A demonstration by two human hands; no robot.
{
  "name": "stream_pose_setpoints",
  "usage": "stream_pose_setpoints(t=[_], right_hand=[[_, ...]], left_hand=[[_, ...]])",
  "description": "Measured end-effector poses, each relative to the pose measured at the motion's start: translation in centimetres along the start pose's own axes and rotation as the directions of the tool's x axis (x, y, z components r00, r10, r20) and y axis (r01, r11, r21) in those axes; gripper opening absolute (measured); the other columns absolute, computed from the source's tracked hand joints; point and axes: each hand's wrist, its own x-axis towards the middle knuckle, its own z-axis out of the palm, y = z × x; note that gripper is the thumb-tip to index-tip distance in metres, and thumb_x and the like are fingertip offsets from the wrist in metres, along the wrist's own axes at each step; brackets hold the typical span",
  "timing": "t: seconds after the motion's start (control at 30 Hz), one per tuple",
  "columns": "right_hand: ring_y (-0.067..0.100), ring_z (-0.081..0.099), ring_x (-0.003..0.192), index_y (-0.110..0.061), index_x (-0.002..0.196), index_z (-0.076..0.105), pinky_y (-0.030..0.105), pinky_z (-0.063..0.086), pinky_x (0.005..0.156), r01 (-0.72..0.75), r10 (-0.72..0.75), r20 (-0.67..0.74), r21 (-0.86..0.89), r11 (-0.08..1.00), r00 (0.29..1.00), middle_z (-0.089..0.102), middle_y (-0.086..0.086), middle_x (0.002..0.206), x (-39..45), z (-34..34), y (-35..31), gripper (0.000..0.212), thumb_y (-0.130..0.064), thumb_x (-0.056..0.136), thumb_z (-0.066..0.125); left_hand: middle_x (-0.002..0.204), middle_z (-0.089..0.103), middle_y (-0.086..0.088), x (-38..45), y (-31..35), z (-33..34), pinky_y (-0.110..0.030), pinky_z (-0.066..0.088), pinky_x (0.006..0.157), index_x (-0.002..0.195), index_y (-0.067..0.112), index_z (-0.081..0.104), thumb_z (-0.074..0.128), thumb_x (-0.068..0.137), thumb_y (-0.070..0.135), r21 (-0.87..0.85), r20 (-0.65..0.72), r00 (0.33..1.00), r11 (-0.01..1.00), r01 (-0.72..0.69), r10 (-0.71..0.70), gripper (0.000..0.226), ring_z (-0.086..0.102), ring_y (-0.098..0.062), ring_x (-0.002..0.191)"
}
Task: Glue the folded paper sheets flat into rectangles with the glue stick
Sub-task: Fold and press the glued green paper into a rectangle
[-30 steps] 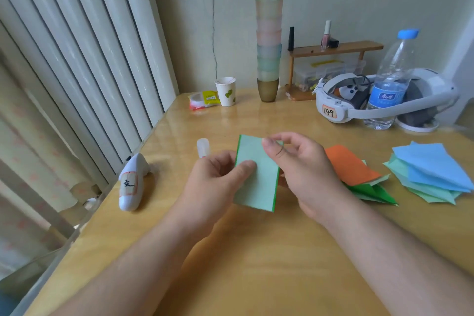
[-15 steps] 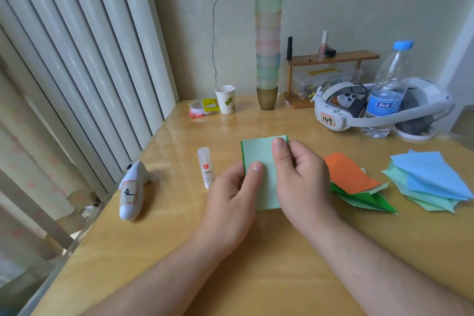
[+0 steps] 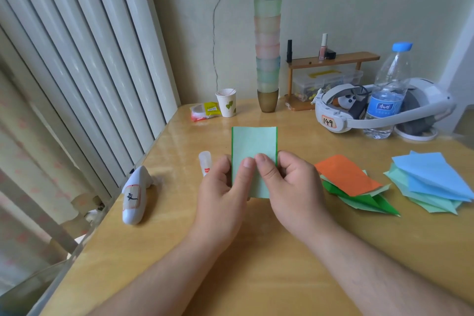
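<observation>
**Green rectangle held up over the table**

The folded green paper (image 3: 252, 146) is held upright above the wooden table (image 3: 269, 251), pinched at its lower half by the left hand (image 3: 221, 195) and right hand (image 3: 295, 187), thumbs pressed side by side on its face. The glue stick (image 3: 205, 165) is lying just left of the paper; an orange and green pile (image 3: 351, 179) is seen to its right.

A glossy wooden table (image 3: 256, 277) carries a glue stick (image 3: 205, 165) and paper piles (image 3: 433, 182).
</observation>
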Motion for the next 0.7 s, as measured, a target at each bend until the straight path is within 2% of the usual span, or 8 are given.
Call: stream_pose_setpoints(t=[0.1, 0.17, 0.2, 0.27, 0.33, 0.47, 0.6, 0.7], right_hand=[[0.011, 0.043, 0.058, -0.017, 0.069, 0.05, 0.031, 0.037, 0.051, -0.047, 0.046, 0.005, 0.027, 0.999, 0.999, 0.05, -0.008, 0.056, 0.3, -0.4, 0.3, 0.06, -0.074, 0.085, 0.06], [0.014, 0.053, 0.063, -0.015, 0.076, 0.061, 0.04, 0.048, 0.055, -0.125, 0.113, 0.098, 0.13, 0.984, 0.989, 0.063, 0.005, 0.066, 0.1, -0.4, 0.3, 0.063, -0.078, 0.082, 0.064], [0.015, 0.06, 0.068, -0.016, 0.083, 0.069, 0.04, 0.053, 0.06, -0.177, 0.15, 0.154, 0.183, 0.967, 0.977, 0.071, 0.009, 0.076, 0.0, -0.3, 0.2, 0.055, -0.07, 0.083, 0.07], [0.017, 0.067, 0.077, -0.017, 0.096, 0.077, 0.035, 0.057, 0.068, -0.23, 0.184, 0.206, 0.225, 0.947, 0.961, 0.079, 0.006, 0.09, -0.1, -0.1, 0.0, 0.026, -0.043, 0.092, 0.076], [0.017, 0.067, 0.079, -0.017, 0.101, 0.078, 0.034, 0.057, 0.072, -0.245, 0.205, 0.178, 0.241, 0.939, 0.962, 0.08, 0.003, 0.094, 0.1, -0.2, 0.1, 0.01, -0.024, 0.098, 0.073], [0.015, 0.059, 0.069, -0.018, 0.096, 0.078, 0.035, 0.052, 0.068, -0.258, 0.242, 0.092, 0.257, 0.931, 0.966, 0.078, 0.011, 0.091, 0.5, -0.8, 0.5, 0.01, -0.024, 0.099, 0.07], [0.015, 0.053, 0.066, -0.015, 0.094, 0.076, 0.037, 0.046, 0.067, -0.237, 0.23, 0.06, 0.233, 0.943, 0.971, 0.069, 0.025, 0.093, 0.6, -1.1, 0.6, 0.015, -0.025, 0.101, 0.068], [0.013, 0.057, 0.066, -0.021, 0.101, 0.076, 0.037, 0.049, 0.07, -0.277, 0.264, 0.088, 0.209, 0.938, 0.961, 0.074, 0.009, 0.091, 0.7, -1.0, 0.7, 0.017, -0.017, 0.105, 0.06]], left_hand=[[0.069, 0.053, -0.024, 0.0, -0.3, 0.0, -0.039, 0.041, 0.054, 0.085, -0.002, 0.053, 0.068, 0.096, 0.05, 0.002, 0.021, 0.999, 1.0, 0.025, -0.025, 0.054, 0.05, -0.022, 0.058], [0.075, 0.057, -0.027, 0.2, -0.5, -0.1, -0.042, 0.045, 0.057, 0.085, -0.001, 0.057, 0.07, 0.094, 0.048, -0.012, 0.0, 0.999, 0.999, 0.038, -0.038, 0.051, 0.053, -0.024, 0.059], [0.078, 0.06, -0.027, 0.2, -0.6, -0.1, -0.045, 0.049, 0.059, 0.084, 0.002, 0.059, 0.071, 0.093, 0.049, -0.024, -0.013, 0.999, 0.999, 0.046, -0.046, 0.049, 0.056, -0.027, 0.06], [0.082, 0.065, -0.025, 0.3, -0.6, -0.2, -0.048, 0.054, 0.064, 0.083, 0.01, 0.064, 0.072, 0.092, 0.051, -0.058, -0.027, 0.998, 0.996, 0.063, -0.064, 0.043, 0.061, -0.031, 0.064], [0.081, 0.067, -0.021, 0.4, -0.6, -0.3, -0.045, 0.053, 0.064, 0.085, 0.012, 0.069, 0.069, 0.093, 0.048, -0.092, -0.029, 0.997, 0.993, 0.073, -0.076, 0.037, 0.061, -0.023, 0.063], [0.074, 0.066, 0.001, 0.6, -1.0, -0.4, -0.037, 0.049, 0.067, 0.095, 0.013, 0.073, 0.065, 0.101, 0.027, -0.12, 0.014, 0.994, 0.987, 0.11, -0.109, 0.016, 0.056, -0.014, 0.063], [0.078, 0.069, 0.006, 0.6, -1.2, -0.4, -0.031, 0.053, 0.067, 0.104, 0.018, 0.075, 0.063, 0.103, 0.019, -0.08, 0.045, 0.992, 0.99, 0.12, -0.117, 0.012, 0.056, -0.013, 0.064], [0.071, 0.067, 0.01, 0.6, -1.5, -0.3, -0.03, 0.053, 0.064, 0.106, 0.022, 0.075, 0.063, 0.103, 0.023, -0.037, 0.022, 0.99, 0.989, 0.141, -0.14, 0.012, 0.056, -0.012, 0.062]])
